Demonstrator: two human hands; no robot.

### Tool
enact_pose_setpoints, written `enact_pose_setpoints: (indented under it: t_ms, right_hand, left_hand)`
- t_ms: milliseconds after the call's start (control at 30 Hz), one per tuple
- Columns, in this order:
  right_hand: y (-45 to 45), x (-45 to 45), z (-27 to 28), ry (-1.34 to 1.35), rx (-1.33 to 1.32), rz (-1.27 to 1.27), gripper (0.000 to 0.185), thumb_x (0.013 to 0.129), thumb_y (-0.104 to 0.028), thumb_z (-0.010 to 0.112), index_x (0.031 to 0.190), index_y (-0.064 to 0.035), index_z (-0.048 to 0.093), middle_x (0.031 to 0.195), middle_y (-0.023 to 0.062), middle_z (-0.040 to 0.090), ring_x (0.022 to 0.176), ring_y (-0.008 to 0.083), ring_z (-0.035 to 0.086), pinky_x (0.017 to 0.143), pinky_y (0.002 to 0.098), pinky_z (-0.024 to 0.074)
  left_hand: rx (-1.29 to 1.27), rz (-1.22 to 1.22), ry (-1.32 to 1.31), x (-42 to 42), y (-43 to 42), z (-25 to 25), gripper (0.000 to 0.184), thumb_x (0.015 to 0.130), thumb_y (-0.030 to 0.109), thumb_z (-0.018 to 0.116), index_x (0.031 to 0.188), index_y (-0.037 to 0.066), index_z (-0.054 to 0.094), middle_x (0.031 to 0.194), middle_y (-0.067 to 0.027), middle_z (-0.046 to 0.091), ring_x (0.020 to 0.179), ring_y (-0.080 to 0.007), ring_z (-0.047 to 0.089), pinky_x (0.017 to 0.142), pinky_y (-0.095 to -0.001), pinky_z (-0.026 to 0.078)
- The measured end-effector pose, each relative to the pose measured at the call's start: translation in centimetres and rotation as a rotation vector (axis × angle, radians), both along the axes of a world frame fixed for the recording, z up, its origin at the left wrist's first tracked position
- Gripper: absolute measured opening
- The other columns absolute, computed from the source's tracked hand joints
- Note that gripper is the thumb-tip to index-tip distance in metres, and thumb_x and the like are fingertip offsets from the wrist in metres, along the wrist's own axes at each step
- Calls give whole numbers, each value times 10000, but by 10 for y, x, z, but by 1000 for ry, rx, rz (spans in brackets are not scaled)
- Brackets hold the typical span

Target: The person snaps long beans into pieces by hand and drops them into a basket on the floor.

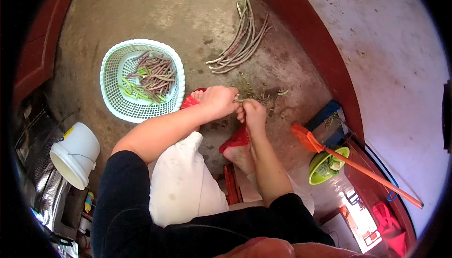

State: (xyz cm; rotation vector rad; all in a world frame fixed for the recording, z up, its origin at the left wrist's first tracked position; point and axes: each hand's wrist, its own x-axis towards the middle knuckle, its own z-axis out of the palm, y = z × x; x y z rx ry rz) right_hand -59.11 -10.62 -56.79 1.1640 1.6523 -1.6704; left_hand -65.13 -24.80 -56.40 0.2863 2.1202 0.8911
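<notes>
My left hand (220,102) and my right hand (253,115) are close together above my feet, fingers pinched on a thin piece of bean (241,100) between them. Most of that piece is hidden by the fingers. Left of the hands, a pale green plastic basket (111,90) on the floor holds short purple and green bean pieces (157,76). Beyond the hands, several long purple beans (243,46) lie in a loose bunch on the floor. Small bean scraps (263,90) are scattered just past my right hand.
A white bucket (75,154) is at the left. On the right are a green bowl (321,178) with vegetable matter, an orange broom (358,161), a blue dustpan (325,123) and a red bag (390,229). A wall with a dark red base curves along the right.
</notes>
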Motion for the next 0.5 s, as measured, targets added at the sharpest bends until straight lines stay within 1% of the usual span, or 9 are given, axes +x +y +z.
enact_pose_setpoints:
  t_ms: [33, 100, 133, 167, 200, 267, 300, 367, 500]
  right_hand:
    - [0, -4, 5, 4, -129, -99, 201, 839, -174, 445, 756, -33, 561, 606, 31, 539, 500, 114, 491, 446, 248, 382]
    - [-1, -10, 6, 54, -383, -281, 183, 844, -163, 447, 765, -37, 554, 608, 30, 530, 492, 113, 479, 438, 243, 371]
    - [-2, -12, 6, 102, -635, -464, 165, 848, -151, 448, 774, -41, 547, 611, 29, 521, 484, 112, 468, 429, 238, 361]
    - [-3, -15, 8, 108, -657, -458, 145, 857, -145, 444, 789, -47, 526, 635, 29, 517, 474, 114, 449, 420, 236, 333]
    - [-3, -20, 12, 112, -654, -457, 145, 857, -145, 444, 789, -47, 526, 635, 29, 517, 474, 114, 449, 420, 236, 333]
    - [-3, -28, 19, 170, -436, -99, 159, 863, -159, 431, 786, -50, 519, 642, 31, 516, 474, 132, 441, 427, 257, 318]
    - [-1, -27, 20, 168, -435, -96, 159, 863, -159, 431, 786, -50, 519, 642, 31, 516, 474, 132, 441, 427, 257, 318]
    - [2, -26, 22, 10, -844, -198, 169, 869, -159, 426, 778, -50, 517, 634, 26, 519, 478, 114, 451, 421, 244, 335]
    - [-2, -32, 33, 29, -835, -183, 164, 867, -163, 435, 779, -49, 516, 619, 17, 522, 473, 91, 461, 411, 218, 349]
  left_hand:
    - [42, 63, 37, 0, 1, -3, 222, 699, 251, 577, 811, 61, 604, 694, -170, 600, 684, -341, 588, 617, -428, 451]
    - [84, 124, 75, -3, 0, -6, 210, 714, 230, 581, 808, 43, 597, 668, -148, 605, 636, -303, 598, 579, -394, 457]
    - [313, 324, -213, -6, -3, -8, 181, 740, 197, 582, 818, 34, 588, 660, -103, 595, 597, -229, 577, 545, -337, 445]
    - [541, 522, -504, -8, -5, -9, 152, 765, 164, 583, 828, 25, 578, 652, -58, 586, 559, -155, 556, 510, -280, 432]
    - [545, 520, -502, -9, -5, -8, 152, 765, 164, 583, 828, 25, 578, 652, -58, 586, 559, -155, 556, 510, -280, 432]
    - [729, 703, -683, -9, -7, -4, 104, 795, 110, 575, 856, 26, 561, 681, 0, 550, 572, -58, 487, 501, -201, 392]
    - [724, 713, -690, -11, -10, -3, 107, 807, 99, 569, 882, 24, 558, 698, -14, 565, 597, -77, 511, 524, -212, 407]
    - [795, 714, -730, -10, -12, 3, 98, 810, 86, 565, 885, 22, 557, 697, -14, 565, 605, -78, 513, 534, -209, 407]
    - [865, 686, -685, -8, -13, 1, 84, 819, 56, 554, 896, 23, 558, 700, -14, 568, 624, -79, 522, 554, -199, 404]
